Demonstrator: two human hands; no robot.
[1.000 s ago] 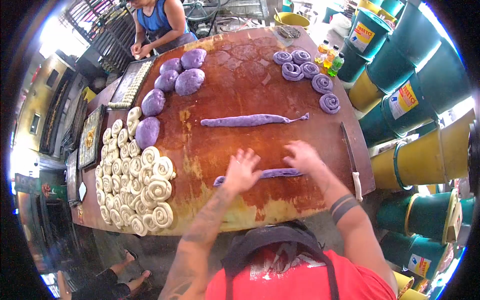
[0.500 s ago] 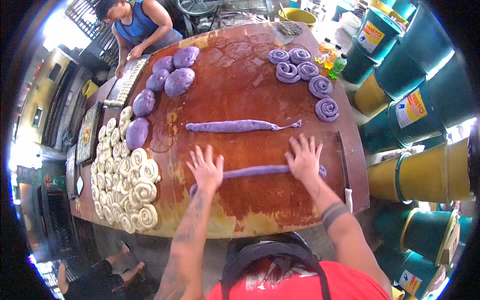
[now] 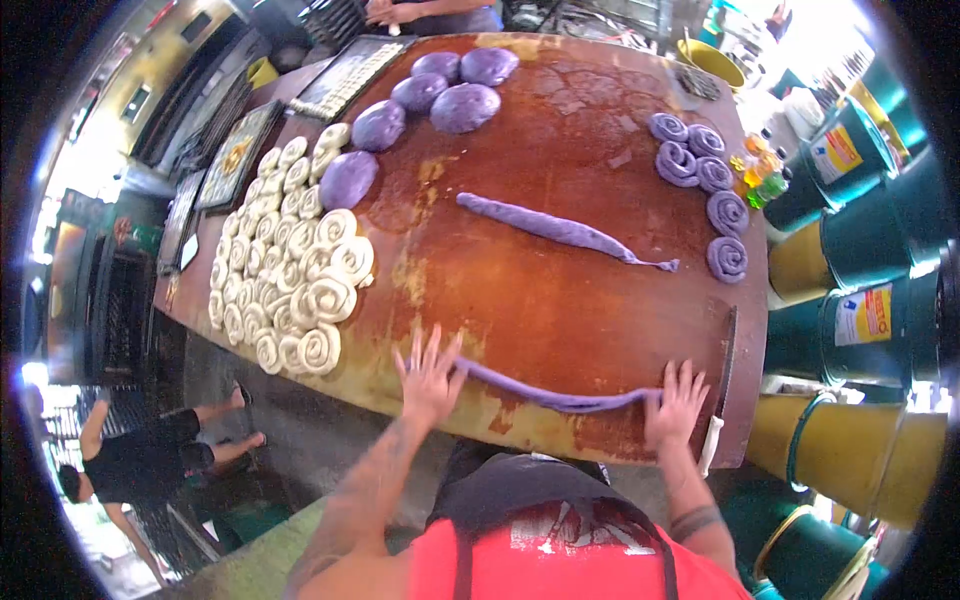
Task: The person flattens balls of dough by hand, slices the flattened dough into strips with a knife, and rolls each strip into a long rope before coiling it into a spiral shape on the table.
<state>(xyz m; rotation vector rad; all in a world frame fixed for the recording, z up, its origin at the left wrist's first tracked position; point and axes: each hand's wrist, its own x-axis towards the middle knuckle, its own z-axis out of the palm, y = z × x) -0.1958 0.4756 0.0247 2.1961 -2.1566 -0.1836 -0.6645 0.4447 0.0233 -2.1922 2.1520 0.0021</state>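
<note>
A thin purple dough rope lies near the front edge of the wooden table, sagging slightly towards me in the middle. My left hand rests at the rope's left end, fingers spread. At its right end is my right hand, also open, palm down over the dough. The tips of the rope are partly hidden by my hands. Farther up the table lies a thicker purple dough log, its right end drawn out into a thin tail.
White dough spirals crowd the left side, with purple dough balls behind them. Purple spirals and bottles are at right, near a long blade. A co-worker's hand is beyond a tray. Drums stand at right.
Both hands have moved closer to the table's front edge and sit at the rope's ends instead of on top of it. The rope looks thinner. The camera view has turned and shifted.
</note>
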